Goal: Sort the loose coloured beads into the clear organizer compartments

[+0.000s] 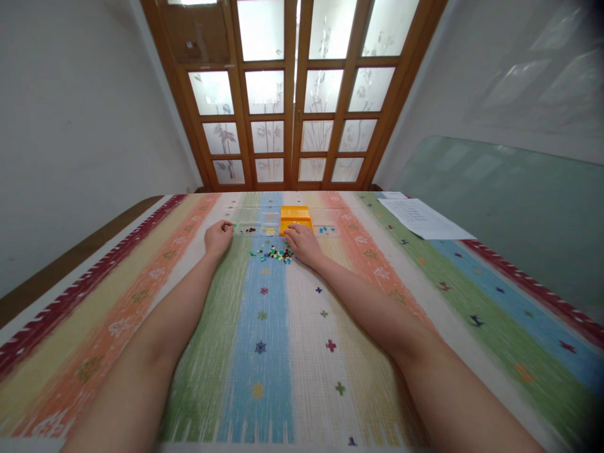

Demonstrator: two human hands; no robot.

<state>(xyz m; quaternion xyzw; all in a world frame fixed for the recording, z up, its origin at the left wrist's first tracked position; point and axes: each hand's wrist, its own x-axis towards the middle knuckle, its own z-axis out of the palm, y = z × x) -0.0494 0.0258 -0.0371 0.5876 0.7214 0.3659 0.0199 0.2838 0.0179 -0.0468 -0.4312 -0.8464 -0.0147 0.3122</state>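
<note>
My left hand (218,238) rests on the striped cloth with its fingers curled, at the left end of a clear compartment tray (255,221); something small and green shows at its fingertips. My right hand (302,244) lies with curled fingers just right of a pile of small coloured beads (276,253) and just in front of an orange box (295,218). Whether the right hand pinches a bead is too small to make out. The tray's cells hold a few dark, yellow and blue pieces.
A striped, multicoloured cloth (264,352) covers the table. A white printed sheet (425,219) lies at the far right. A wooden glazed door (292,94) stands behind the table, and a glass pane (509,207) leans along the right wall.
</note>
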